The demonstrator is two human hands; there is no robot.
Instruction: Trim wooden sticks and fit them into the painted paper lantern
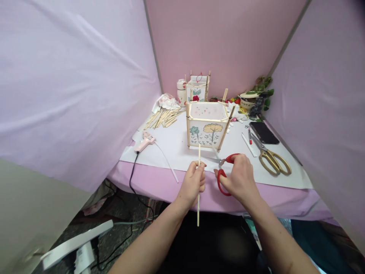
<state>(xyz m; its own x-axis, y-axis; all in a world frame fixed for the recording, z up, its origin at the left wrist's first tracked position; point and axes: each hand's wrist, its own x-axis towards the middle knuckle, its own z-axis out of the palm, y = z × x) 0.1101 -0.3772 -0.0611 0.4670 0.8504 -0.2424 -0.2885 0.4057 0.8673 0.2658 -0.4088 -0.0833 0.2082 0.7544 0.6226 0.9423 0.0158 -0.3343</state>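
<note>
Head view: your left hand (192, 182) had its grip clamped on a thin wooden stick (199, 190), held upright at the near edge of the desk (159, 182). Your right hand (239, 177) was closed through the handles of the red scissors (224, 173), blades pointing toward the stick. Just beyond stood a paper lantern (207, 127) with painted trees; gold scissors (272, 158) lay to the right, a glue gun (145, 142) to the left.

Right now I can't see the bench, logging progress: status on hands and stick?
Left hand grips wooden stick upright. Right hand holds red-handled scissors, blades toward stick. Paper lantern stands just behind, clear of both.
</note>
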